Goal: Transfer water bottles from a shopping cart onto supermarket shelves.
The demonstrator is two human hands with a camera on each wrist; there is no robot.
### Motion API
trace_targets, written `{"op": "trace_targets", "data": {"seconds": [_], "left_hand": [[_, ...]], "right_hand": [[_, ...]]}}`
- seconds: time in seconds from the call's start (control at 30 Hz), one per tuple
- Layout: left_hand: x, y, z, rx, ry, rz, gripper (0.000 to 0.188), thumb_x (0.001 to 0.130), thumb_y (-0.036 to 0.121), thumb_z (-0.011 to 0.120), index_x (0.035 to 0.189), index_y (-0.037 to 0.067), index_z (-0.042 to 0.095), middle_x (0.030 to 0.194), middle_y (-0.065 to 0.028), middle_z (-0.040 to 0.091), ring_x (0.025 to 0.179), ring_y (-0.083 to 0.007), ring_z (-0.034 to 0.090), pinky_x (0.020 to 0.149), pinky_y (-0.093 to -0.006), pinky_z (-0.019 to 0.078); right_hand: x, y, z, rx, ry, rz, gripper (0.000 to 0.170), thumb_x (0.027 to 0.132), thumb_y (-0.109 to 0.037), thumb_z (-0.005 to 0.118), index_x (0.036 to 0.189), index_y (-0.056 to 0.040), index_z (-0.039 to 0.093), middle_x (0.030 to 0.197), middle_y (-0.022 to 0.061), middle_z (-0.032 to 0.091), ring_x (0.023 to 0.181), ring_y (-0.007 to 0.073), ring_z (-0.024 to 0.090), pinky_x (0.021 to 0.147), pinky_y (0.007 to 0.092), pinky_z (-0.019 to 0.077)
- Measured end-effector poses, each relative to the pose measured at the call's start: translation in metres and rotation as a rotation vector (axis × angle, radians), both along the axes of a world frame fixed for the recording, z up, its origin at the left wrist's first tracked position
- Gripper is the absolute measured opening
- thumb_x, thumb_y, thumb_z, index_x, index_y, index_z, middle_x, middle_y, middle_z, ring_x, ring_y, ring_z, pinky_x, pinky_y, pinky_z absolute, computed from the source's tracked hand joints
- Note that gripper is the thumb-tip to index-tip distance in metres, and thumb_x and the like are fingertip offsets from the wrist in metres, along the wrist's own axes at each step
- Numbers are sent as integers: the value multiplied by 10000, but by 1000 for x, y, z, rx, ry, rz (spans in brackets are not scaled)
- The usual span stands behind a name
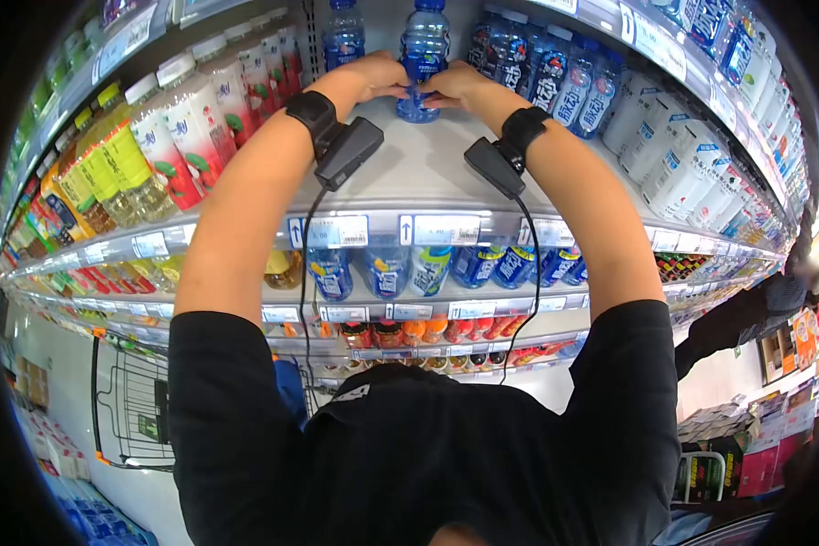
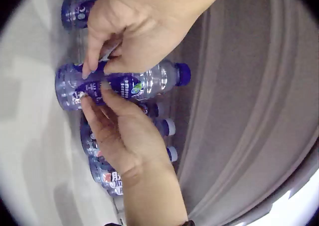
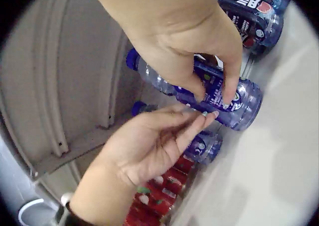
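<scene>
A blue-capped bottle [image 1: 425,38] stands upright on the shelf [image 1: 391,173], with both hands at its front. From the left, my left hand [image 1: 379,75] touches its dark blue label with thumb and fingertips; from the right, my right hand [image 1: 458,86] does likewise. In the left wrist view the left hand [image 2: 134,31] and right hand [image 2: 122,136] pinch at the label of the bottle [image 2: 157,79], fingertips close together. The right wrist view has the right hand [image 3: 199,41] and left hand [image 3: 149,141] meeting on the bottle [image 3: 246,106]; the label edge is partly hidden.
Another blue bottle [image 1: 343,36] stands just left. Several dark-labelled bottles [image 1: 551,73] are to the right, and red-and-white bottles [image 1: 191,118] to the left. A price-tag rail [image 1: 387,227] runs along the shelf's front. A cart [image 1: 132,400] stands at lower left, a person [image 1: 737,318] at right.
</scene>
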State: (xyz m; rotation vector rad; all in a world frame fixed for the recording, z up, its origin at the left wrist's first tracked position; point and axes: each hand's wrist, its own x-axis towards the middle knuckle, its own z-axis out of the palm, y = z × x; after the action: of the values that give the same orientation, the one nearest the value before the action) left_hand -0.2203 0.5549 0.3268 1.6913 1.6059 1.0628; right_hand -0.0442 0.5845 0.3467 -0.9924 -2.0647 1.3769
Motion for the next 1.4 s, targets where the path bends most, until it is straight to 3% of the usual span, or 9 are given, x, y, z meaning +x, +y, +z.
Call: {"op": "trace_targets", "data": {"seconds": [0.07,0.13,0.23,0.3,0.83,0.97,1.1,1.2,1.4], "left_hand": [[-30,40,-25,134,242,50,186,774,23,530,948,-39,556,936,-117,570,914,-202,556,839,-294,468],[-43,67,-43,155,172,168,185,753,82,565,882,-47,597,903,-168,597,898,-255,569,785,-343,446],[-17,49,-33,23,-73,259,176,747,62,525,875,-20,613,913,-156,589,855,-231,552,737,-327,420],[-13,45,-31,-28,2,280,135,789,40,496,892,53,581,816,-24,551,764,-111,506,681,-227,417],[41,-27,16,-48,142,207,190,650,103,494,811,1,502,698,-46,430,655,-176,377,558,-305,311],[44,-28,2,-56,334,300,304,712,176,520,953,-9,543,800,-123,543,731,-253,505,644,-349,393],[83,-83,12,175,592,285,446,732,208,559,1121,-8,526,1104,-231,549,1031,-349,529,867,-379,416],[143,-180,-16,650,500,250,466,720,135,577,1143,-16,452,1198,-227,441,1106,-376,438,921,-413,370],[206,-302,-218,346,553,174,358,693,271,622,943,20,570,880,-154,597,764,-287,601,618,-419,487]], "right_hand": [[-24,97,-38,374,44,330,248,789,-24,606,1007,71,536,1004,154,559,876,244,585,778,302,539],[-19,47,-7,-406,375,60,217,844,11,510,1043,90,476,1116,179,484,1023,291,506,892,350,487],[-23,57,-13,-474,517,124,189,851,20,486,1031,76,475,1084,171,502,998,291,513,895,361,484],[-26,60,-14,-465,490,103,192,847,41,466,1034,84,463,1081,171,503,992,306,525,893,378,483],[5,20,4,-304,103,319,288,791,37,468,1067,-33,426,1080,101,477,1076,253,504,864,428,456],[35,-17,23,16,-95,285,636,797,-63,543,1343,-25,220,1182,138,453,1080,218,488,840,330,470],[60,-48,13,589,-84,145,525,782,-80,547,1273,5,383,1117,165,534,962,211,561,787,297,482],[106,-125,-1,708,397,280,404,779,-42,523,1180,-20,483,1076,134,586,908,187,585,775,293,475],[159,-224,-69,838,629,751,273,750,-54,559,1018,-80,599,895,109,629,697,258,614,624,343,504]]}}
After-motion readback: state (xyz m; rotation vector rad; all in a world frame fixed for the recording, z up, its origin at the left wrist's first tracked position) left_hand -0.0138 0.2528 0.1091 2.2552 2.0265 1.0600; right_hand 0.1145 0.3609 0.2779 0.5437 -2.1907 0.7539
